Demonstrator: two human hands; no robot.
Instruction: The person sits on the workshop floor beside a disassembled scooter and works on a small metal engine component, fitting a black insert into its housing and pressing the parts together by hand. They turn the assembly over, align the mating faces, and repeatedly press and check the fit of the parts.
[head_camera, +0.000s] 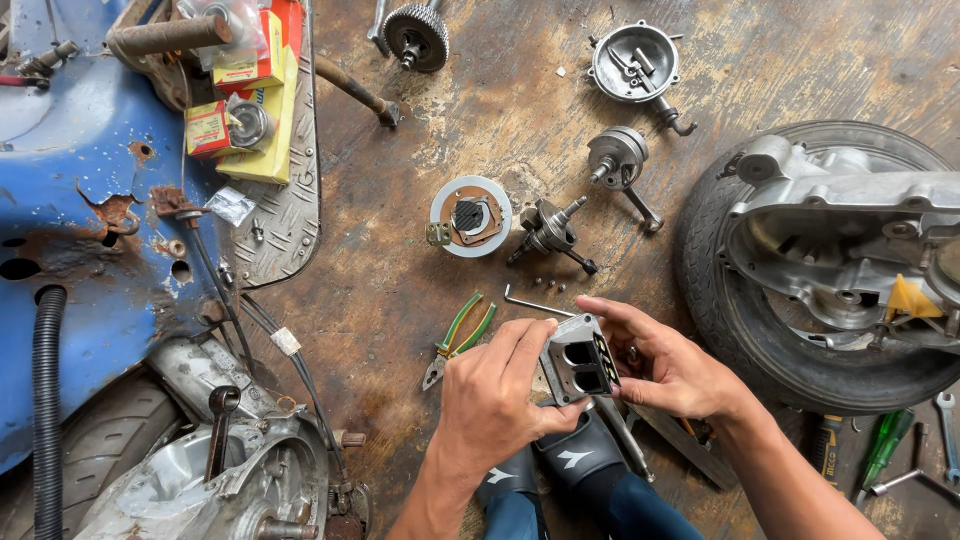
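Lower centre: left hand (492, 400) and right hand (672, 365) pinch a grey two-port metal block (578, 359) between fingertips, openings tilted up, seemingly for inspection; pliers (458, 338) just left.

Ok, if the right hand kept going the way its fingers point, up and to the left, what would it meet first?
The right hand already touches the grey metal block held with the left hand. Past that, probably the bent hex key on the floor; depth is unclear.

Bare forearms, dark-blue trousers (600, 500)
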